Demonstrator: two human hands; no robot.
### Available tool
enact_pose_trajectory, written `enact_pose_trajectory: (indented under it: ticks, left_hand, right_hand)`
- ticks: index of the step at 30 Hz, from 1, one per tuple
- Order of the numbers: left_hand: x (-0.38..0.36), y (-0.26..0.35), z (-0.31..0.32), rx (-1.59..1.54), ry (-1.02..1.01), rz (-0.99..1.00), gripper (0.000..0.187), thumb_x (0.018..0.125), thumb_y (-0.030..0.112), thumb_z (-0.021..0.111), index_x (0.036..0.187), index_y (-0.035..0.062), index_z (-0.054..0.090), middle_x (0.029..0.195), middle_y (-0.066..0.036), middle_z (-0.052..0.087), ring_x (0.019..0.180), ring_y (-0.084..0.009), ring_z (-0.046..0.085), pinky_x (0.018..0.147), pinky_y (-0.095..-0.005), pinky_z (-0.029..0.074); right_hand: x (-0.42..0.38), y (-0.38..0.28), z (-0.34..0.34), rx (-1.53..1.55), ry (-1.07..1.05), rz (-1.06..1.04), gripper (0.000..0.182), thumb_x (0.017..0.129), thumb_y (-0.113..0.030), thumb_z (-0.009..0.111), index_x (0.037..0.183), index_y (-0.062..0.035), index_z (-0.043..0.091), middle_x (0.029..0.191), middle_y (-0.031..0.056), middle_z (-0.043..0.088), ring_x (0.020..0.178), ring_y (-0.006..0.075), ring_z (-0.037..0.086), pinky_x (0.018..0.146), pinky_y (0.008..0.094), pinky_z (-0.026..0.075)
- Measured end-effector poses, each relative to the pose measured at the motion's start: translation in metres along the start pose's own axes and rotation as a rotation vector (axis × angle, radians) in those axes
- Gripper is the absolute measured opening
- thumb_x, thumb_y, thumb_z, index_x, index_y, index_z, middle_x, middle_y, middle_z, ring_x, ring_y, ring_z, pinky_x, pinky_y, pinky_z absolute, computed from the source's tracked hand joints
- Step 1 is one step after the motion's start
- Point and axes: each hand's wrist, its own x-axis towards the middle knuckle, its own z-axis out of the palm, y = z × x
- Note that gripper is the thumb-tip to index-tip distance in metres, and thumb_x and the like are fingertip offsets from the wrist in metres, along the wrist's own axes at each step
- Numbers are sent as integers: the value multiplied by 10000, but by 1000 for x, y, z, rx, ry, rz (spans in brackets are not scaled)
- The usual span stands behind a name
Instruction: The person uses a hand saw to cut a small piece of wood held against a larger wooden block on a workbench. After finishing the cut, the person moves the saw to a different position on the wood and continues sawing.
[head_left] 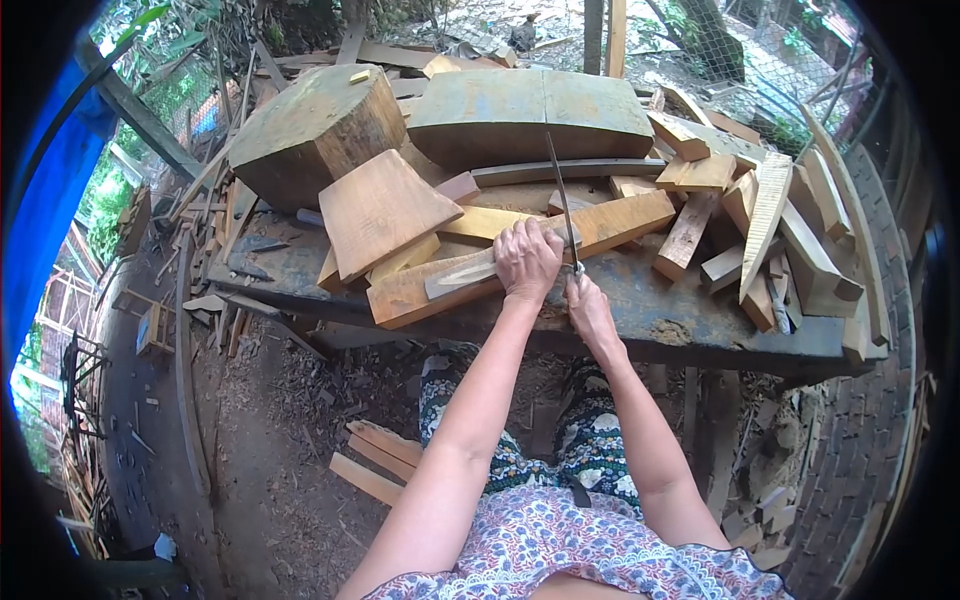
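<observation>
A long blade point(560, 190) with its handle toward me is gripped in my right hand point(590, 307), pointing away from me. It stands across a thin grey-brown wood strip point(462, 274), near the strip's right end. My left hand point(529, 258) is closed over that strip just left of the blade, pressing it onto a thick wooden beam point(405, 299). The beam lies slanted on the dark workbench point(690, 335), its right end farther from me. Whether the blade has cut into the strip cannot be made out.
Two large wood blocks point(530, 115) stand at the back of the bench. A flat trapezoid board point(385, 212) lies at the left, and many offcuts point(765, 225) are heaped at the right. Loose boards point(370, 462) lie on the ground below.
</observation>
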Motion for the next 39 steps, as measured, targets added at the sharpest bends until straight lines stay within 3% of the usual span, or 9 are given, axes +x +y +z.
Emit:
enact_pose_trajectory:
  ticks: [8, 17, 23, 25, 28, 31, 38, 39]
  left_hand:
    - [1, -1, 1, -14, -4, 4, 237, 808, 257, 522, 847, 43, 618, 810, -129, 637, 780, -304, 613, 752, -418, 479]
    - [1, -1, 1, -1, -25, 4, 231, 819, 269, 520, 818, 48, 590, 824, -129, 615, 805, -298, 594, 774, -416, 452]
    - [0, 1, 2, 21, -27, -12, 251, 836, 283, 508, 823, 55, 614, 816, -128, 635, 807, -301, 613, 764, -420, 463]
    - [0, 1, 2, 20, -25, -7, 253, 837, 282, 506, 827, 54, 615, 820, -129, 635, 810, -302, 612, 766, -421, 462]
    - [0, 1, 0, 14, -28, -7, 256, 839, 282, 503, 834, 52, 615, 830, -131, 634, 816, -304, 611, 773, -423, 460]
    - [-1, 1, 1, 18, -26, -1, 252, 832, 286, 510, 832, 54, 608, 834, -127, 626, 818, -295, 604, 781, -419, 453]
    - [-1, 0, 4, 40, -25, -3, 250, 828, 293, 512, 830, 60, 605, 826, -120, 618, 813, -284, 596, 777, -413, 448]
    - [-2, 0, 5, 35, -29, -1, 251, 829, 295, 513, 827, 61, 604, 824, -120, 619, 813, -284, 596, 772, -414, 449]
  right_hand:
    - [1, -8, -4, -121, 24, 52, 366, 994, -309, 393, 985, 21, 550, 927, 305, 614, 966, 482, 562, 772, 550, 440]
    - [0, -15, -25, -156, -100, 13, 374, 991, -304, 394, 998, 26, 569, 959, 319, 607, 988, 482, 554, 803, 557, 433]
    - [3, -22, -35, -227, -135, 39, 378, 985, -296, 411, 960, 39, 584, 939, 317, 609, 978, 473, 564, 806, 550, 435]
    - [12, -16, -31, -182, -117, -21, 425, 991, -310, 394, 872, 58, 570, 829, 302, 614, 878, 486, 583, 721, 530, 440]
    - [8, -12, -25, -206, -37, -59, 426, 989, -307, 399, 860, 60, 574, 836, 303, 614, 890, 486, 579, 730, 530, 439]
    - [1, -15, -28, -206, -59, -16, 361, 977, -297, 433, 925, 24, 591, 931, 321, 611, 960, 484, 568, 807, 554, 446]
    - [12, -17, -33, -225, -119, 25, 358, 968, -290, 448, 953, 33, 600, 940, 327, 609, 970, 483, 567, 807, 555, 447]
    - [15, -19, -33, -193, -116, 9, 383, 976, -300, 425, 909, 40, 589, 871, 313, 613, 907, 481, 582, 756, 534, 448]
